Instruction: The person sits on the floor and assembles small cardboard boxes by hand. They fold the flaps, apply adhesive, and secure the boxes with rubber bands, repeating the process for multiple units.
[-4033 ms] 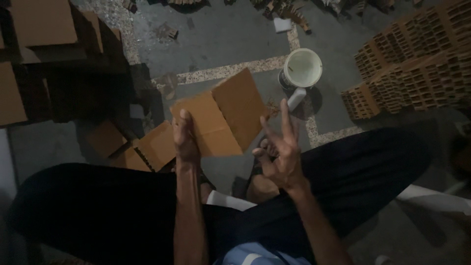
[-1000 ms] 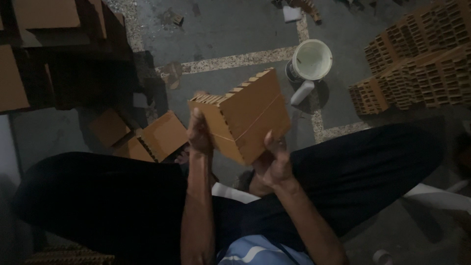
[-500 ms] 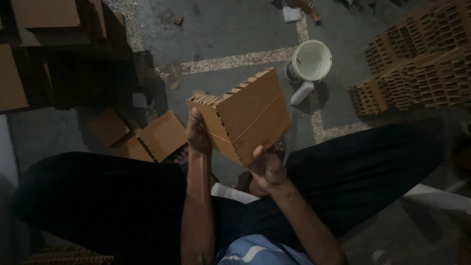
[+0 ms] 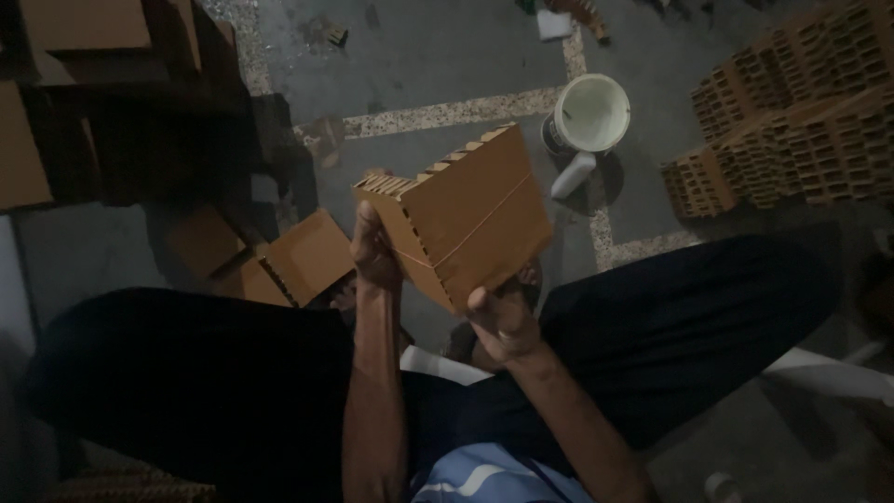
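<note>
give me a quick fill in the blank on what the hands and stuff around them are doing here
1. Both hands hold up one orange ____.
2. The left hand grips the block at its ____ side.
3. On the floor beyond the block stands a white ____.
4. The right hand supports the block from ____.

Missing words: block; left; bucket; below

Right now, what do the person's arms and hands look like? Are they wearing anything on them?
Both forearms are bare, with no sleeves or gloves in view. The left hand wears nothing that shows. The right hand has a pale ring on one of its fingers. No watch or bracelet is visible.
</note>
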